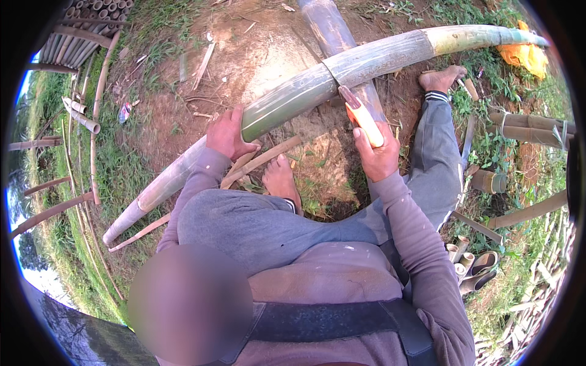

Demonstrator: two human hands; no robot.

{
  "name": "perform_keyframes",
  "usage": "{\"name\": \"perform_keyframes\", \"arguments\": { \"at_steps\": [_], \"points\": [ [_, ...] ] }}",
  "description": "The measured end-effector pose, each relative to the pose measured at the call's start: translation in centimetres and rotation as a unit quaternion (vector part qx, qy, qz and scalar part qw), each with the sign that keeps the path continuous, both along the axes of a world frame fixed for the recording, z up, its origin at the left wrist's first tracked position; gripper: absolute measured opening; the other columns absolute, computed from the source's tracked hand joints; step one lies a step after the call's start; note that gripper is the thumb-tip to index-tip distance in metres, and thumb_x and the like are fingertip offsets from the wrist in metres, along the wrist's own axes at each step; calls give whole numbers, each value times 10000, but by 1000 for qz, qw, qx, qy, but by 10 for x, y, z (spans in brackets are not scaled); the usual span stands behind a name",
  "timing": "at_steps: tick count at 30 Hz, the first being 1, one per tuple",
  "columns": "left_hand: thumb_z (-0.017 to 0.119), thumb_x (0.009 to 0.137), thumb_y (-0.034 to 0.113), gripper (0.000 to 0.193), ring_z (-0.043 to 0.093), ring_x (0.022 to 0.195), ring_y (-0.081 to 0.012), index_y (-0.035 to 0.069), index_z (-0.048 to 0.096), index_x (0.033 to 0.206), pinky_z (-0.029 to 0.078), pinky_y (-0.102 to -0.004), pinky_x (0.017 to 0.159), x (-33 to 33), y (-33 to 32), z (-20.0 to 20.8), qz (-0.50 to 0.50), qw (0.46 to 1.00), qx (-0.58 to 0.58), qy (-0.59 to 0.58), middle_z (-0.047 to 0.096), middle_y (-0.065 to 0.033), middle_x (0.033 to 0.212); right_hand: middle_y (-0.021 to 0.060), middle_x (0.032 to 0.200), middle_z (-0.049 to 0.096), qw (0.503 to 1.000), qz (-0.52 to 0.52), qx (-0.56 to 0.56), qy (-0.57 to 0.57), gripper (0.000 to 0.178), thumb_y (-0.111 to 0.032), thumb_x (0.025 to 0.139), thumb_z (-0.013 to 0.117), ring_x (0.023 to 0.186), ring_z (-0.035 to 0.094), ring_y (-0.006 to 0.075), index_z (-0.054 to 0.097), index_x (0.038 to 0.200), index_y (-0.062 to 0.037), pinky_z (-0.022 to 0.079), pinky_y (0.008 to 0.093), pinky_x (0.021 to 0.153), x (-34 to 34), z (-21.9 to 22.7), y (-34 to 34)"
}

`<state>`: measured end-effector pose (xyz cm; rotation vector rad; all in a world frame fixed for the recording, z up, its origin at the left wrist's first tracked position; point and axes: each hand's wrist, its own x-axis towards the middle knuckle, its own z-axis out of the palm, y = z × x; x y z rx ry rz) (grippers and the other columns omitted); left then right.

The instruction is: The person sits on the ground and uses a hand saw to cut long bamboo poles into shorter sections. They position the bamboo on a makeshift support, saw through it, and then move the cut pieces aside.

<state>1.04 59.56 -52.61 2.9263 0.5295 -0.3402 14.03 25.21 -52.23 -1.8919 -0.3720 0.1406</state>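
A long green-and-grey round bamboo pole point(293, 100) runs from the lower left to the upper right, propped across one thicker-looking grey round pole point(329, 30) over bare brown earth point(262, 67). The left grip point(227, 134) is spread on the bamboo, fingers laid over it and thumb out to the side. The right grip point(379, 154) is wrapped around the smooth, pale yellow-and-orange handle of one hand saw point(368, 126), whose thin dark blade lies across the bamboo near the crossing. Flat tan split-bamboo slats point(262, 161) lie below the left grip, close to one bare foot point(281, 177); the other bare foot point(439, 79) rests farther right, making two. One crumpled yellow-orange plastic bag point(526, 58) touches the bamboo's far right end. Two dark shoes point(479, 271) stand beside several short hollow bamboo tubes point(462, 246) at the lower right. A stack of cut round poles point(85, 43), too many to count, fills the upper left corner, near thin rail-like poles point(97, 110) over rough green grass.
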Motion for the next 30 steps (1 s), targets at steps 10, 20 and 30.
{"name": "perform_keyframes", "arguments": {
  "at_steps": [10, 20, 30],
  "points": [
    [905, 653, 409, 991, 655, 1173, -404, 129, 461, 1494, 543, -509, 986, -2, 1, -3, 24, 999, -18, -25, 664, -189, 1279, 94, 710, 682, 1000, -3, 17, 2, 246, -209, 944, 811, 659, 647, 125, 699, 1003, 1, 522, 318, 625, 3, 14, 3],
    [916, 636, 413, 1015, 676, 1126, -417, 150, 457, 1503, 558, -521, 951, -5, 4, -2, 13, 998, -15, -57, 671, -199, 1253, 102, 706, 683, 998, -9, -23, -62, 243, -214, 936, 817, 608, 653, 160, 702, 992, -7, 521, 338, 592, 1, 25, 8],
    [914, 641, 382, 1009, 671, 1153, -406, 138, 467, 1512, 559, -505, 963, -4, 2, 7, 23, 999, -12, -42, 671, -196, 1283, 123, 707, 688, 997, 2, -50, -55, 224, -175, 928, 809, 606, 676, 219, 701, 1007, 4, 533, 355, 598, -23, 42, -22]
  ]
}}
